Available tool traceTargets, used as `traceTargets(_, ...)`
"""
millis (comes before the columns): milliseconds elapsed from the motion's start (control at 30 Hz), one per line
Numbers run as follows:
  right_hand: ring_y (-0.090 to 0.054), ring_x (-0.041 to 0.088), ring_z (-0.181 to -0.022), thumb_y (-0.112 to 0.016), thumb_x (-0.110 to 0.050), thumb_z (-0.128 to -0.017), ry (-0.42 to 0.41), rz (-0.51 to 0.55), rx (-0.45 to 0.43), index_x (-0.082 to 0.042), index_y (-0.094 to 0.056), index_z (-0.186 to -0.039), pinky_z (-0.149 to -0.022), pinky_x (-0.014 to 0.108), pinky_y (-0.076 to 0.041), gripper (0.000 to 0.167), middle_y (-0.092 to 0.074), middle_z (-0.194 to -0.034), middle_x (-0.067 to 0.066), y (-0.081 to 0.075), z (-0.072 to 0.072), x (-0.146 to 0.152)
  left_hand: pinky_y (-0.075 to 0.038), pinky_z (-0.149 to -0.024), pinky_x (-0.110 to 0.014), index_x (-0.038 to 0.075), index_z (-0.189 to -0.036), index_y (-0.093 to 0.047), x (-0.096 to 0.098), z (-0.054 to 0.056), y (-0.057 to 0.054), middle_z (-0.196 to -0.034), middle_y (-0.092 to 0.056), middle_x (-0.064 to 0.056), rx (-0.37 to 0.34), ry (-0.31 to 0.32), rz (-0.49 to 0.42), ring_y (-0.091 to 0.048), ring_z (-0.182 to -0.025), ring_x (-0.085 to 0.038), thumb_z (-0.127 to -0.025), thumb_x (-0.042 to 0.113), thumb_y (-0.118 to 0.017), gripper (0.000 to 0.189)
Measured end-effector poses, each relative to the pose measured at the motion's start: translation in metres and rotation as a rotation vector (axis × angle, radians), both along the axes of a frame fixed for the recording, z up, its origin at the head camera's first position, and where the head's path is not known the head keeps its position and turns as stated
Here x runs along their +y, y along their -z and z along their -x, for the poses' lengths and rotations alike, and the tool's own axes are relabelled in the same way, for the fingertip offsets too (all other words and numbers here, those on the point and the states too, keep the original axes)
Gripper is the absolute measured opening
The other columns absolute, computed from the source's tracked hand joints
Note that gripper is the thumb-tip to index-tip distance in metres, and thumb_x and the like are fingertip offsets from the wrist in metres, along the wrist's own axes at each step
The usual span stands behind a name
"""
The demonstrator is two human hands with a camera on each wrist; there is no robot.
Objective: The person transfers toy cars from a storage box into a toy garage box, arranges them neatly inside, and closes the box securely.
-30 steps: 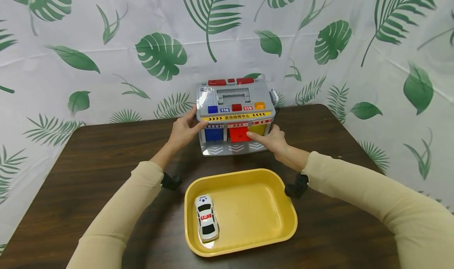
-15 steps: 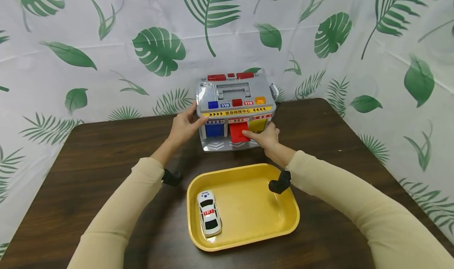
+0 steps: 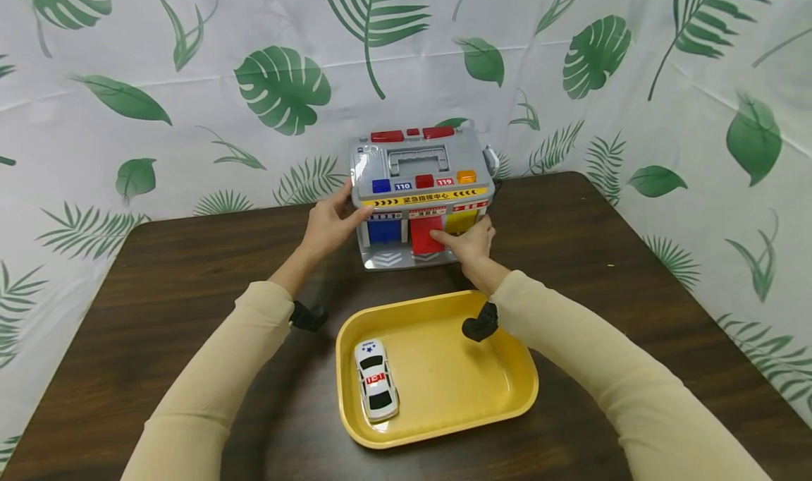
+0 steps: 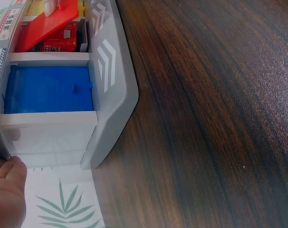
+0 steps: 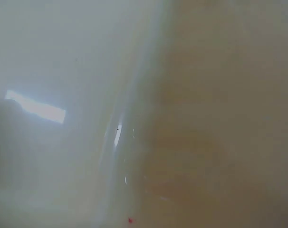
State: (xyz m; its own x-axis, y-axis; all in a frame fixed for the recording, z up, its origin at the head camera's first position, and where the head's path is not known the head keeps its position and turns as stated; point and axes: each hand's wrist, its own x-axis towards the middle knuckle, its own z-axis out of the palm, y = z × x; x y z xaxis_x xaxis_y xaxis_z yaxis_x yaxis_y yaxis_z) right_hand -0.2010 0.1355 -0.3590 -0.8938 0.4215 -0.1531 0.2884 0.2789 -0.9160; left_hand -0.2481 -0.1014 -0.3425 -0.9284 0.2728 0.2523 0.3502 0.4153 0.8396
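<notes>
A grey toy garage (image 3: 415, 158) stands near the back of the table. My left hand (image 3: 328, 226) grips its left side, thumb at the front edge below the roof; in the left wrist view only some fingers (image 4: 13, 178) show at that side. With my right hand (image 3: 471, 243) I pinch the middle red door (image 3: 425, 238), thumb on its face, the other fingers partly hidden. This door is swung outward, and a red toy vehicle (image 4: 60, 40) shows behind it in the left wrist view. Beside it the blue door (image 3: 384, 231) is closed; the yellow door (image 3: 461, 221) is partly covered by my hand.
A yellow tray (image 3: 444, 410) lies in front of the garage, with a white toy police car (image 3: 376, 380) along its left side. My right wrist overlaps the tray's back right corner. A leaf-print cloth (image 3: 222, 86) hangs behind the dark wooden table (image 3: 158, 312). The right wrist view is blurred.
My right wrist and forearm have moved inward, left over the tray, and the thumb has slid slightly left on the red door. The left hand keeps its place; the head view has shifted slightly.
</notes>
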Motion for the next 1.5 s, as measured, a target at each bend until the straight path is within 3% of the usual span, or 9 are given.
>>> traceTargets(700, -0.040, 0.034, -0.123, -0.082, -0.029, -0.072, 0.210, -0.055, 0.055, -0.006, -0.024, -0.138, -0.111, 0.040, -0.030, 0.091, -0.031, -0.135, 0.018, 0.009, 0.010, -0.015, -0.048, -0.096, -0.039, 0.016, -0.149, -0.023, 0.001, -0.003, 0.002, -0.141, -0.048, -0.009, -0.017, -0.009, -0.013, -0.057, -0.117, -0.022, -0.088, 0.039, -0.064, 0.077)
traceTargets(1000, -0.040, 0.032, -0.125, -0.081, -0.034, -0.072, 0.219, -0.073, 0.022, -0.008, -0.022, -0.139, -0.113, 0.041, -0.030, 0.093, -0.032, -0.137, 0.018, 0.011, 0.011, -0.016, -0.049, -0.095, -0.038, 0.014, -0.149, -0.024, 0.001, -0.002, 0.001, -0.141, -0.048, -0.010, -0.008, -0.009, -0.006, -0.057, -0.117, -0.022, -0.088, 0.038, -0.065, 0.077)
traceTargets(1233, -0.038, 0.032, -0.127, -0.080, -0.040, -0.072, 0.230, -0.100, -0.012, -0.010, -0.021, -0.138, -0.110, 0.054, -0.026, 0.094, -0.033, -0.137, 0.017, 0.011, 0.011, -0.016, -0.050, -0.094, -0.038, 0.015, -0.149, -0.025, 0.001, -0.002, 0.000, -0.138, -0.051, -0.010, 0.000, -0.006, 0.006, -0.058, -0.115, -0.023, -0.088, 0.037, -0.065, 0.075)
traceTargets(1500, -0.039, 0.031, -0.127, -0.081, -0.042, -0.070, 0.252, -0.127, -0.016, -0.009, -0.022, -0.138, -0.107, 0.053, -0.030, 0.096, -0.035, -0.136, 0.018, 0.012, 0.013, -0.018, -0.049, -0.094, -0.038, 0.013, -0.148, -0.025, 0.001, -0.004, -0.003, -0.139, -0.050, -0.011, -0.003, 0.002, 0.004, -0.057, -0.117, -0.023, -0.088, 0.037, -0.065, 0.076)
